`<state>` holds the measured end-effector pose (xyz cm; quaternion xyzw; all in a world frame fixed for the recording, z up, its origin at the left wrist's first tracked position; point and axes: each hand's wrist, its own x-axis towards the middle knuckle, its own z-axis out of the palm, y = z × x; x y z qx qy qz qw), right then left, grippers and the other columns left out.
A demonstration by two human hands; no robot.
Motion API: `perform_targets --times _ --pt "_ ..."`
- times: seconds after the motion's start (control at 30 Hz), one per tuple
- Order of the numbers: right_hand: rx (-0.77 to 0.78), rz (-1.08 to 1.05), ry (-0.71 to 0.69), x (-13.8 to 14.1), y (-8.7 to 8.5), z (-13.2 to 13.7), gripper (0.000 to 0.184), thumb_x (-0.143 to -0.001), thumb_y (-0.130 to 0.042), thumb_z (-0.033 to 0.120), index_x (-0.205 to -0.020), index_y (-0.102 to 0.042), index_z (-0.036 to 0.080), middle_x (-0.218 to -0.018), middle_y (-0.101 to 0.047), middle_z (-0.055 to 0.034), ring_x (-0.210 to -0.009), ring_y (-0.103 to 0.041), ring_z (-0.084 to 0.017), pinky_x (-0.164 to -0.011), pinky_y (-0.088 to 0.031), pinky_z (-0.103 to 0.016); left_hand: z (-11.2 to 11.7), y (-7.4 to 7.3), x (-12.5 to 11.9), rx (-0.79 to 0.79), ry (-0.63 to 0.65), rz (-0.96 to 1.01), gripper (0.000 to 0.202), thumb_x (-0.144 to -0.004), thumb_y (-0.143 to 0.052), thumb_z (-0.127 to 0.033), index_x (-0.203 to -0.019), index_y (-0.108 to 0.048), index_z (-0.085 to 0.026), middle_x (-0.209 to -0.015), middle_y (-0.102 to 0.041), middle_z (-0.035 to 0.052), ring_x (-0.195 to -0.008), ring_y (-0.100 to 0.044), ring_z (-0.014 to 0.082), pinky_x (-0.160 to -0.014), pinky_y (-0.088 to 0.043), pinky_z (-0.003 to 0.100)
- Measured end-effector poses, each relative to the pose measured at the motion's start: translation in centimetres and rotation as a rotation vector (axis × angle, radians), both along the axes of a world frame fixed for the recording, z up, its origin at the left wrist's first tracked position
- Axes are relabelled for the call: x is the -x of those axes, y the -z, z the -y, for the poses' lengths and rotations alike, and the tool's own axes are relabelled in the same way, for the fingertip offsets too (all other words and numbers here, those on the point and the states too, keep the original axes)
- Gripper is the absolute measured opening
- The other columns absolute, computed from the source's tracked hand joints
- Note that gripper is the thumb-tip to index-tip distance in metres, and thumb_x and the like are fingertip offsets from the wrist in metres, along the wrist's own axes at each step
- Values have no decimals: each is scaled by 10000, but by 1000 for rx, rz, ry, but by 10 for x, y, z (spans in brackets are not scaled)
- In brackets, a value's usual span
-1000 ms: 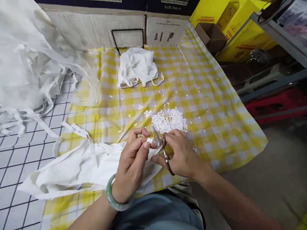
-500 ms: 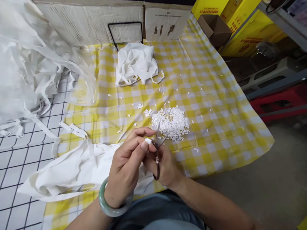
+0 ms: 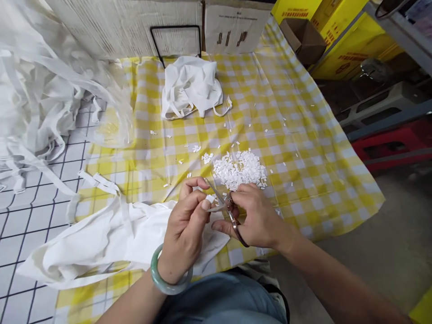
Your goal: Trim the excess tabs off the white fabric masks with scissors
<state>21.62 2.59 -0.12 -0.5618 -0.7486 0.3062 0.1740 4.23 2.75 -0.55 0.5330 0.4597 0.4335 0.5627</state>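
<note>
My left hand (image 3: 186,225), with a green bangle on the wrist, pinches a small white tag (image 3: 210,198) at the edge of a white cloth bag (image 3: 111,238) lying over my lap. My right hand (image 3: 258,218) grips small scissors (image 3: 227,209), whose blades are open around the tag by my left fingertips. Just beyond both hands lies a pile of small white cut pieces (image 3: 241,169) on the yellow checked cloth (image 3: 303,148).
A crumpled white bag (image 3: 191,87) lies at the far end of the cloth, before cardboard boxes (image 3: 135,27). A heap of white strips and bags (image 3: 37,90) fills the left. Yellow cartons (image 3: 340,49), a metal shelf and a red crate (image 3: 391,146) stand to the right.
My right hand turned back out to the right with the scissors, and the blades opened at the tag. My left hand kept its pinch.
</note>
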Motion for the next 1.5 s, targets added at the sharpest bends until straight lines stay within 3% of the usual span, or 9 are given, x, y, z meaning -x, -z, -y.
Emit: perform_targets --times 0.1,0.6,0.8,0.93,1.17,1.3,1.4,1.5 --pt "1 1 -1 1 0 -1 453 -728 -738 532 -569 -479 196 -560 -562 5 -635 -510 -155 -729 -352 -337 0 1 -1 -18 33 10 277 -979 -459 -265 -755 -602 -189 -1035 -472 84 -1105 -430 237 -954 -397 322" --pt "-56 -27 -1 1 5 -2 477 -704 -758 528 -521 -471 194 -506 -544 19 -565 -478 -129 -714 -352 -324 -1 7 1 -39 68 46 288 -984 -452 -268 -744 -596 -201 -1003 -479 83 -1111 -408 241 -972 -371 328" --pt "-59 -36 -2 1 6 -3 500 -719 -739 576 -514 -496 189 -509 -546 17 -540 -460 -114 -708 -357 -314 0 10 1 -38 47 24 290 -974 -473 -303 -756 -642 -215 -897 -524 83 -1119 -419 265 -974 -371 369" --pt "-51 -13 9 -1 7 -3 531 -732 -715 616 -503 -506 185 -504 -546 7 -534 -458 -114 -679 -352 -302 0 13 2 -61 53 28 250 -974 -484 -293 -822 -669 -223 -948 -551 87 -1167 -408 269 -984 -372 387" --pt "-49 33 -2 -8 12 0 524 -776 -689 599 -505 -545 174 -492 -543 -4 -513 -438 -109 -633 -346 -285 -2 9 -2 -79 70 -12 279 -980 -474 -269 -743 -613 -223 -780 -535 65 -1151 -421 264 -967 -370 378" --pt "94 81 94 -14 14 1 522 -757 -718 566 -479 -505 180 -477 -505 12 -498 -403 -103 -558 -294 -270 -5 11 -6 -29 102 -11 289 -980 -477 -284 -738 -617 -210 -942 -560 83 -1141 -440 258 -971 -385 365" --pt "228 35 253 -21 12 0 550 -729 -727 586 -474 -451 185 -465 -411 41 -486 -358 -90 -489 -248 -247 -9 14 -8 -12 99 -29 315 -981 -475 -307 -709 -593 -200 -923 -540 78 -1129 -457 254 -977 -392 353" --pt "257 -79 311 -27 8 3 459 -717 -747 571 -604 -504 199 -529 -445 54 -505 -395 -92 -476 -308 -227 -5 7 -8 -59 92 -79 315 -993 -447 -282 -726 -585 -187 -953 -548 87 -1146 -480 243 -983 -409 346"
